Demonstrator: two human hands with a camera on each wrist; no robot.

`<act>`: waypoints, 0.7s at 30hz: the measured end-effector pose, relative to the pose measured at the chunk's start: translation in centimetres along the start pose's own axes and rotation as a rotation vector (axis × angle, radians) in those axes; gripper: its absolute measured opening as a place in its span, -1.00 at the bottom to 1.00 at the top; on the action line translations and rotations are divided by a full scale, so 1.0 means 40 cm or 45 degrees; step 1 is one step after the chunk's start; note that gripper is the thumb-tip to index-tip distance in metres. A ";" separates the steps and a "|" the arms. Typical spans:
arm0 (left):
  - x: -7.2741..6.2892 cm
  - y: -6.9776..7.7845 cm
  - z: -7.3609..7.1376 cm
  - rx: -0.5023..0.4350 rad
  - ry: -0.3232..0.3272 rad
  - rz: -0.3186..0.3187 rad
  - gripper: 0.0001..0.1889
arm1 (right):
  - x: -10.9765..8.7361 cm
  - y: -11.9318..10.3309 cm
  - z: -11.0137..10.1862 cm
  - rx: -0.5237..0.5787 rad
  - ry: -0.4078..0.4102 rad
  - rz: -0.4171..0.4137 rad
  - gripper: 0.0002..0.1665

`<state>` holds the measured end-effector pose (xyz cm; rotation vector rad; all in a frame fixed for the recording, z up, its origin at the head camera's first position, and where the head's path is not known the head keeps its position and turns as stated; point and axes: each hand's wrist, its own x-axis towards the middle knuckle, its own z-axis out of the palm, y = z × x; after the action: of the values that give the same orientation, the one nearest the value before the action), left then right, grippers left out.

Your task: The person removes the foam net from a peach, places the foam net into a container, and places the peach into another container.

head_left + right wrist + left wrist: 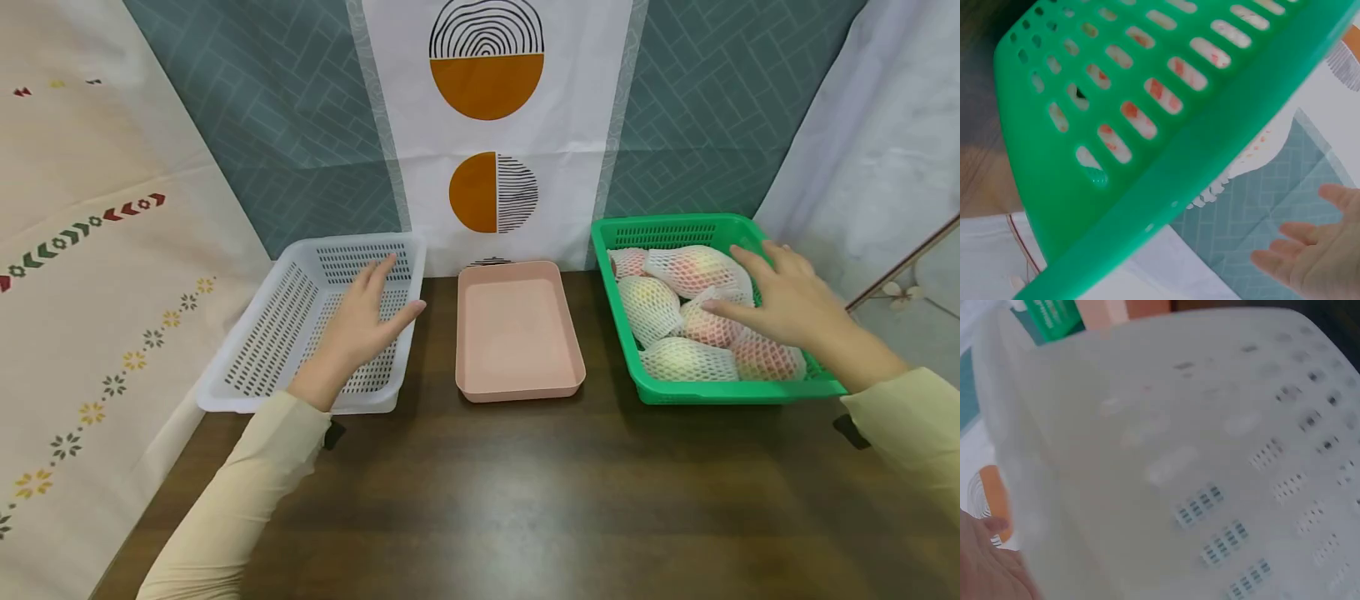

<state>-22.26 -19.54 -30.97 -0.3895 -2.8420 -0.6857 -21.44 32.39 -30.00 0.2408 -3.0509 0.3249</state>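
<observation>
Over the white perforated basket (281, 333) on the left, my left hand (356, 325) hovers with fingers and thumb spread, holding nothing. On the right stands a green basket (742, 392) with several fruits in white foam nets (693, 271), some reddish and some yellowish-green. Above this basket's right side my right hand (787, 292) is spread, with nothing in its grasp. In the right wrist view its fingers (1300, 234) extend beyond the green rim (1147, 231). The left wrist view shows mostly the white basket's wall (1116, 456), with part of the left hand (991, 569) at the lower left.
Between the baskets lies a shallow pink tray (517, 333) on the dark wooden table (510, 492). A patterned cloth (495, 133) hangs behind them. Light cloths hang at the left (97, 333) and the right (892, 150).
</observation>
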 end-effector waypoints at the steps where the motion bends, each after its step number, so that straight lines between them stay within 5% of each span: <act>1: 0.001 0.005 0.003 -0.020 -0.003 -0.002 -0.11 | -0.003 -0.001 -0.001 0.001 0.004 0.006 0.08; 14: -0.004 0.107 0.053 -0.190 0.057 0.076 -0.11 | -0.029 0.010 -0.021 0.122 -0.003 0.057 0.17; 21: -0.002 0.157 0.098 -0.384 0.048 0.093 -0.14 | -0.051 0.018 -0.016 0.188 -0.034 0.093 0.19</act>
<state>-20.81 -12.32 -31.77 -0.5159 -2.6762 -1.0972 -19.53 33.53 -29.69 0.1428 -3.0697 0.5570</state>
